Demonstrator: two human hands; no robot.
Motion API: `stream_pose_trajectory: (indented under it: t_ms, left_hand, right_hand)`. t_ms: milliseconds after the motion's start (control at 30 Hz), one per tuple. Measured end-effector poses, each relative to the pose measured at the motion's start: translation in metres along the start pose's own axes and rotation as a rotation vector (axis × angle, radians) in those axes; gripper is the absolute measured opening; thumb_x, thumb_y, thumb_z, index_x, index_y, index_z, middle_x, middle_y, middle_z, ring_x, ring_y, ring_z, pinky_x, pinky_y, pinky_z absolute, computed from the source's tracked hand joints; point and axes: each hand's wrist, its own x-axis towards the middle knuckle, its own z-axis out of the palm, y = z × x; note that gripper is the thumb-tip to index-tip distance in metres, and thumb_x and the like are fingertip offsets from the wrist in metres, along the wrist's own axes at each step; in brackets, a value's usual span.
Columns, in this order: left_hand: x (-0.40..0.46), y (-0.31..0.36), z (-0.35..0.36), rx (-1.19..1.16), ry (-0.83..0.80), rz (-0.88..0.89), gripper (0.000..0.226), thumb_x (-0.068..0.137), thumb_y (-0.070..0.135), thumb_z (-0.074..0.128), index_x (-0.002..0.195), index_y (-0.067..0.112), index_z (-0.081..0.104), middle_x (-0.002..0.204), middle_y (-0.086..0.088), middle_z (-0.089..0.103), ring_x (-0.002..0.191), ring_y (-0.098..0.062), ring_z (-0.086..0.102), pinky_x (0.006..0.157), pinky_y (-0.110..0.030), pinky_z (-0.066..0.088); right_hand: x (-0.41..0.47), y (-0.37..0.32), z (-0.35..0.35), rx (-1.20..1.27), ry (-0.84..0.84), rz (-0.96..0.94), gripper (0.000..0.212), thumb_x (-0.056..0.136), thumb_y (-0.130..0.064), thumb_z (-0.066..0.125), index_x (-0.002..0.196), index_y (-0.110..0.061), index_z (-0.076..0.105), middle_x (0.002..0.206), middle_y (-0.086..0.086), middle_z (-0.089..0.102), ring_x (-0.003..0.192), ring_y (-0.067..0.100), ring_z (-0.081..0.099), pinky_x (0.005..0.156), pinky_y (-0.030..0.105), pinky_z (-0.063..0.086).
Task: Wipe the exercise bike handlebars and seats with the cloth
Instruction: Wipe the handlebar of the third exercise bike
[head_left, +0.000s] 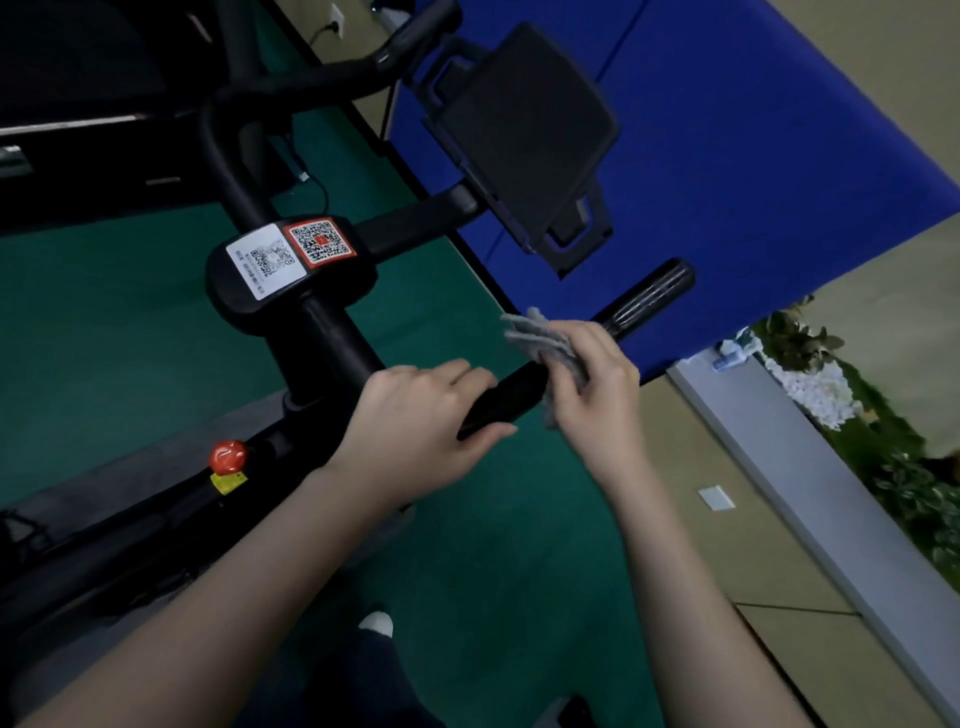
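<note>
Both hands are on the near handlebar (524, 387) — the left hand (415, 421) grips it to steady it, the right hand (597, 387) clutches the grey cloth (537, 335) around it mid-wipe — and next, I'd judge, comes a slide out toward the ribbed end grip (647, 296).

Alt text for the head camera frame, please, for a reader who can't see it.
Seen from above, a person's right hand holds a grey cloth wrapped round the black handlebar of an exercise bike, while the left hand grips the same bar nearer the stem. Two QR code stickers sit on the bike's centre housing.
</note>
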Motion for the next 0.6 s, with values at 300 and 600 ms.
stream_pose_trajectory:
  t_ms: [300,600]
  left_hand:
    - [-0.002,0.001,-0.002,0.023,0.038,-0.025,0.037,0.08,0.059,0.051,0.09,0.027,0.067,0.072,0.009,0.062,0.054,-0.02,0.059,0.053,-0.021,0.035]
    - [-0.003,0.003,-0.002,0.033,0.024,-0.028,0.037,0.082,0.057,0.051,0.095,0.028,0.069,0.075,0.01,0.063,0.056,-0.017,0.059,0.057,-0.02,0.03]
  right_hand:
    - [-0.037,-0.002,0.037,0.132,0.453,0.089,0.038,0.077,0.025,0.049,0.105,0.005,0.067,0.107,0.015,0.065,0.106,0.027,0.056,0.094,0.038,0.048]
    - [-0.05,-0.028,0.056,0.316,0.698,0.448,0.027,0.085,0.01,0.06,0.11,0.002,0.062,0.113,0.014,0.057,0.105,0.002,0.054,0.086,0.007,0.041]
